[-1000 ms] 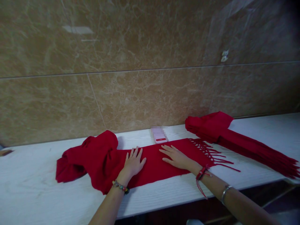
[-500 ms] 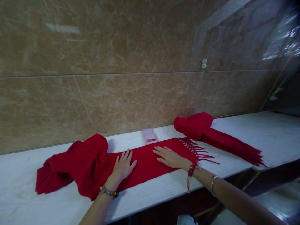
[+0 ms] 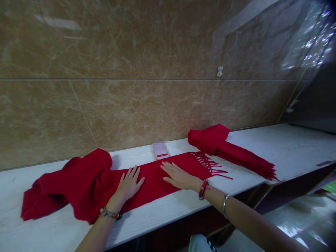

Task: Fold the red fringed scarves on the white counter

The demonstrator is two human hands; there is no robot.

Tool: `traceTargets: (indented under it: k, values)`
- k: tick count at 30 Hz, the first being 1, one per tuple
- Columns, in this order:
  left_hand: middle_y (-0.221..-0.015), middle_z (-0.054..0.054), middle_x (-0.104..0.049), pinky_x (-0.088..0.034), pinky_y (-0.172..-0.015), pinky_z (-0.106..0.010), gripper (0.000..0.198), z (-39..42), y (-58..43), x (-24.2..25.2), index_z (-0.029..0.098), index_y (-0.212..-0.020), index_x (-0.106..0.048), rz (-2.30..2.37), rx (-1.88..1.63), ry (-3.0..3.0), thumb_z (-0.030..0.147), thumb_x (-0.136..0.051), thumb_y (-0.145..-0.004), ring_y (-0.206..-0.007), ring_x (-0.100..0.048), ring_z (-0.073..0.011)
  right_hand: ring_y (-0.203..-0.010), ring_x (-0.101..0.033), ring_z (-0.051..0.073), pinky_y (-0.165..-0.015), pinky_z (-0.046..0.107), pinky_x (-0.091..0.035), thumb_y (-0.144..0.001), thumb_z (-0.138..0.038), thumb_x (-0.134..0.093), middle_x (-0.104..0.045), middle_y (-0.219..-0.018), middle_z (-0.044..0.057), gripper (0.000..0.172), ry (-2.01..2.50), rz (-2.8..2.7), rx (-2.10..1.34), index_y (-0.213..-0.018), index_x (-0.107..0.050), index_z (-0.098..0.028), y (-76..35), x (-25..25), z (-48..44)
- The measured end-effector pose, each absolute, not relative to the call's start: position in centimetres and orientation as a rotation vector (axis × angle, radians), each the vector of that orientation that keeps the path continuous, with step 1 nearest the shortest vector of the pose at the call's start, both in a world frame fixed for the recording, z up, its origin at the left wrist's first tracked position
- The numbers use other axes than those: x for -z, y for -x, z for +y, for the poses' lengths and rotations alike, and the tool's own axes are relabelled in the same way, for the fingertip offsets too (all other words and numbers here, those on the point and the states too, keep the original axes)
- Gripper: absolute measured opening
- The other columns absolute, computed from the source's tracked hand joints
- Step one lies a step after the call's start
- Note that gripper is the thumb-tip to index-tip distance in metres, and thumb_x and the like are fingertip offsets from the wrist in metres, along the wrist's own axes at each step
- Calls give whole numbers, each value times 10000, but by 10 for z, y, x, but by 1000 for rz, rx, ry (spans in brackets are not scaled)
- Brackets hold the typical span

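One red scarf [image 3: 151, 185], bunched at its left end, lies along the white tabletop [image 3: 288, 147]; a second red scarf [image 3: 228, 149], folded, lies past its fringe near the tiled wall [image 3: 131, 112]. One small, blurred pinkish item [image 3: 160, 151] sits between wall and first scarf. On that scarf the left hand [image 3: 128, 185] and right hand [image 3: 181, 177] rest flat, fingers extended, neither grip holding anything.

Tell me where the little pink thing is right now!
In the head view, the pink thing lies just left of centre on the white table, between the wall and the red scarf under the right hand.
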State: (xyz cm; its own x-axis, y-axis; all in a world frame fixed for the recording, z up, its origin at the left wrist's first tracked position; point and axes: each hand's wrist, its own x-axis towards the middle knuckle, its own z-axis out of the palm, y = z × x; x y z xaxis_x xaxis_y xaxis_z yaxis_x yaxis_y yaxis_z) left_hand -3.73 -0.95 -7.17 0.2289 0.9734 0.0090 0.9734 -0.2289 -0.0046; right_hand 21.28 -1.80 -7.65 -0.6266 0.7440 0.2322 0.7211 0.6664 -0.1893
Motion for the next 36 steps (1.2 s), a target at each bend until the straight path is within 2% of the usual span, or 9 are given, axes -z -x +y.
traceTargets:
  k: [6, 12, 14, 17, 19, 23, 30, 32, 36]
  values:
    - [-1422, -68, -180, -199, -1025, -440, 602, -8, 39, 75, 160, -1348, -245, -1942, 8, 2467, 492, -217, -847, -1302, -153, -238, -1283, -197, 200, -1030, 434, -184, -888, -447, -234, -253, -1398, 102, 534, 1353, -2609, -85, -1343, -267, -168, -253, 88, -21]
    - [-1421, -70, -190, -181, -1027, -451, 603, -7, 37, 77, 153, -1347, -246, -1943, 25, 2461, 490, -216, -847, -1300, -163, -242, -1257, -250, 273, -1000, 478, -226, -884, -366, -263, -321, -1335, 227, 547, 1665, -2400, 53, -1279, -345, 3, -328, 94, -15]
    - [-1423, -71, -184, -184, -1024, -456, 598, -8, 36, 76, 155, -1347, -247, -1949, 25, 2458, 483, -219, -848, -1300, -159, -248, -1268, -223, 270, -1008, 483, -204, -889, -342, -240, -309, -1340, 231, 540, 1636, -2374, 72, -1282, -328, 19, -309, 89, -20]
    - [-1426, -79, -172, -194, -1016, -468, 597, -10, 35, 75, 160, -1345, -253, -1966, 36, 2434, 488, -221, -848, -1299, -152, -263, -1294, -152, 205, -1035, 419, -189, -896, -385, -221, -254, -1392, 139, 538, 1424, -2446, 2, -1331, -269, -73, -244, 82, -32]
    - [-1425, -80, -174, -205, -1010, -473, 603, -11, 36, 75, 164, -1346, -252, -1977, 38, 2422, 499, -219, -845, -1299, -150, -269, -1299, -130, 196, -1039, 418, -180, -892, -423, -217, -231, -1403, 124, 561, 1249, -2493, -84, -1349, -229, -96, -197, 79, -41]
    - [-1425, -76, -181, -202, -1015, -459, 614, -11, 39, 76, 167, -1350, -239, -1967, 11, 2443, 512, -206, -844, -1301, -147, -260, -1282, -198, 214, -1039, 431, -165, -885, -424, -241, -264, -1390, 128, 557, 1203, -2582, -129, -1340, -260, -103, -155, 81, -48]
    - [-1424, -83, -185, -194, -1014, -458, 622, -9, 40, 78, 166, -1342, -262, -1960, 31, 2451, 527, -201, -840, -1300, -148, -268, -1262, -256, 211, -1004, 446, -238, -886, -352, -217, -306, -1376, 104, 492, 1607, -2444, 31, -1323, -309, -144, -283, 102, -32]
    - [-1420, -89, -196, -196, -1012, -460, 613, -9, 39, 77, 166, -1339, -272, -1968, 37, 2452, 519, -212, -842, -1298, -152, -272, -1242, -298, 221, -983, 444, -276, -880, -334, -221, -342, -1354, 125, 487, 1739, -2370, 128, -1303, -343, -127, -323, 105, -29]
    - [-1418, -101, -200, -191, -1011, -468, 602, -9, 38, 78, 164, -1338, -276, -1961, 60, 2440, 505, -236, -842, -1294, -167, -279, -1242, -286, 274, -982, 510, -235, -871, -300, -238, -377, -1318, 182, 479, 1761, -2336, 211, -1267, -390, -77, -339, 99, -23]
